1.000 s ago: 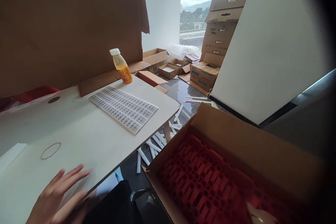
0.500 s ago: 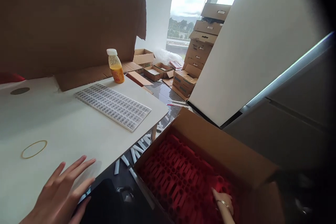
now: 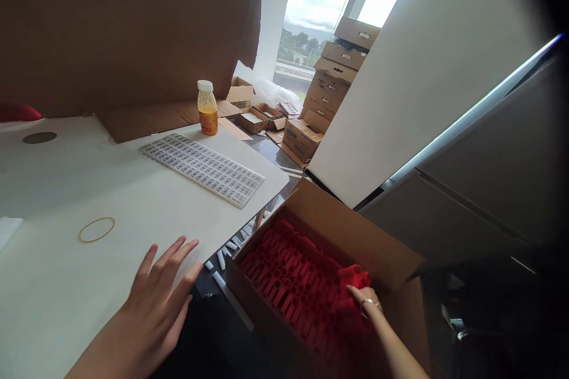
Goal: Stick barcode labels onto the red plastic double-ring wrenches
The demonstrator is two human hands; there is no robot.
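1. Left hand (image 3: 160,299): spread, fingertips resting at the edge of the white table (image 3: 89,189), just below the barcode label sheet (image 3: 202,169).
2. Right hand (image 3: 362,302): pinching the raised red moulded insert (image 3: 353,279), inside the cardboard box (image 3: 320,219), lower right of frame.

light: daylight from window (image 3: 320,6) | glare: blown out | edges: dark, probably warped

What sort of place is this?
Probably a makeshift packing room: a stack of cardboard boxes, a sheet of barcode labels, and a carton holding red plastic trays.
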